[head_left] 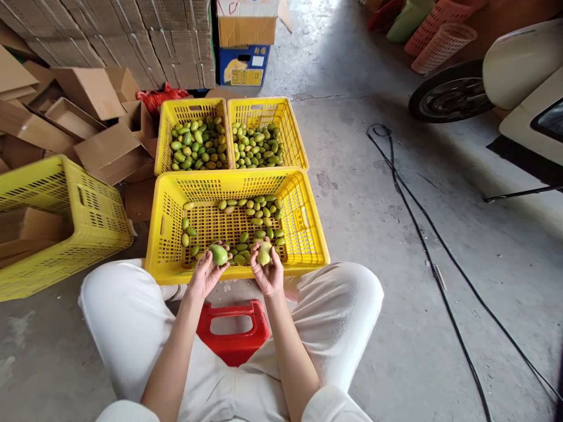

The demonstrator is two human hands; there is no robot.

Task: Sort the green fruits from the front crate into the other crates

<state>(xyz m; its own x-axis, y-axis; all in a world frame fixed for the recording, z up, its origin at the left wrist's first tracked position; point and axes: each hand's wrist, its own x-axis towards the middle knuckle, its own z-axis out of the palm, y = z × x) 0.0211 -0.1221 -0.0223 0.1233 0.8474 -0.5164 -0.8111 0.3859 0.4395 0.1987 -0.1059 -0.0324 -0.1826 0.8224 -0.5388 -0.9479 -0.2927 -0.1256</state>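
Observation:
My left hand (209, 271) has its fingers curled round a green fruit (219, 255) that looks like a small mango. Held in my right hand (269, 272) is a paler, yellow-green mango (264, 253). Both hands are over the near edge of a large yellow crate (237, 274), a short way apart. Loose small mangoes (258, 212) lie on its slotted floor, mostly toward the right side and the near edge. Behind it stand two smaller yellow crates, the left one (158, 138) and the right one (299, 138), both holding many similar fruits.
A red plastic stool (235, 346) shows between my legs. To the left are a tilted yellow crate (99, 205) with cardboard inside and a heap of cardboard boxes (109, 149). A black cable (422, 228) crosses the floor at right, near a parked scooter (519, 76).

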